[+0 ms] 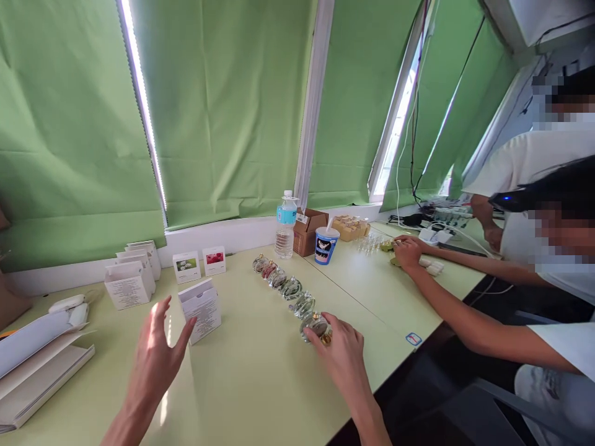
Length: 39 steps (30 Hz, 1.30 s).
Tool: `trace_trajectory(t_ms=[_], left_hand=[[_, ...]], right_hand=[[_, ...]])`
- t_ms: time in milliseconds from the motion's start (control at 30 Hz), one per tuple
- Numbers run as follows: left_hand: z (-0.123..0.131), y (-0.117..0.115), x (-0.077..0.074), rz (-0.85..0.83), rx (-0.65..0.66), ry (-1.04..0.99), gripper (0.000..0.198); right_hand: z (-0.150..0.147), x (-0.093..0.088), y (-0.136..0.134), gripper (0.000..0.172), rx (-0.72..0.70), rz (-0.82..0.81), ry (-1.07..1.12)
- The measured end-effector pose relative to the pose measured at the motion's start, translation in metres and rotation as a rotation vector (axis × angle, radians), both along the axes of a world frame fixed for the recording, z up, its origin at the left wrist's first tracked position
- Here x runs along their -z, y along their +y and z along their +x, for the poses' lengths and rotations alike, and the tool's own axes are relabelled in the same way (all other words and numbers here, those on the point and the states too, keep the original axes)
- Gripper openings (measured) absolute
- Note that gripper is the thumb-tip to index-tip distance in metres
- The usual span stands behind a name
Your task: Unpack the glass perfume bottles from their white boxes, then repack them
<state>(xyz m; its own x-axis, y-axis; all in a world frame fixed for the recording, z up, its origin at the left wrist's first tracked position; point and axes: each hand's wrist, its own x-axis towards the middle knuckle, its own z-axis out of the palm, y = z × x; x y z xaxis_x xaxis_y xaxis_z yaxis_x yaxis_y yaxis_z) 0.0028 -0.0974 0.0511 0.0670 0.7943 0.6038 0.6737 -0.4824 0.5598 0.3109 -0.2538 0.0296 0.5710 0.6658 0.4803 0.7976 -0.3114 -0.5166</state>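
My left hand [160, 350] is open above the table, thumb and fingers spread. Just beyond it stands a small white carton [201, 310] with printed text and its top flap raised; I cannot tell whether the thumb touches it. My right hand [343, 347] has its thumb and forefinger around the nearest small round glass bottle [312, 326], which shows gold-coloured parts. This is the near end of a slanting row of similar shiny bottles [291, 288], some greenish and one reddish. Two small white boxes with flower [186, 266] and red berry [214, 260] pictures stand behind the carton.
Several white cartons [127, 285] stand at the left, behind a stack of folded card [41, 384]. A water bottle [284, 229], brown box [309, 232] and blue cup [326, 246] stand at the back. A co-worker's hands [408, 251] handle small items at the right.
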Motion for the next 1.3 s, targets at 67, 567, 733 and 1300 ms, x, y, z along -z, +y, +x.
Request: trace_trajectory(t_ms=[67,567,733,1300], left_hand=[[0.004,-0.017,-0.008,0.114,0.010,0.024,0.051],[0.048,-0.061,0.026,-0.419,0.596,0.269,0.029],[0.046,-0.060,0.019,-0.452,0.619,0.261,0.026],[0.047,-0.064,0.012,-0.463,0.677,0.134,0.023]], right_hand=[[-0.014,0.003,0.001,0.043,-0.012,0.025,-0.067],[-0.019,-0.004,-0.021,0.032,0.028,0.175,0.034],[0.043,0.011,-0.016,0.032,0.041,-0.136,0.076],[-0.102,-0.051,0.023,0.013,-0.770,0.192,0.205]])
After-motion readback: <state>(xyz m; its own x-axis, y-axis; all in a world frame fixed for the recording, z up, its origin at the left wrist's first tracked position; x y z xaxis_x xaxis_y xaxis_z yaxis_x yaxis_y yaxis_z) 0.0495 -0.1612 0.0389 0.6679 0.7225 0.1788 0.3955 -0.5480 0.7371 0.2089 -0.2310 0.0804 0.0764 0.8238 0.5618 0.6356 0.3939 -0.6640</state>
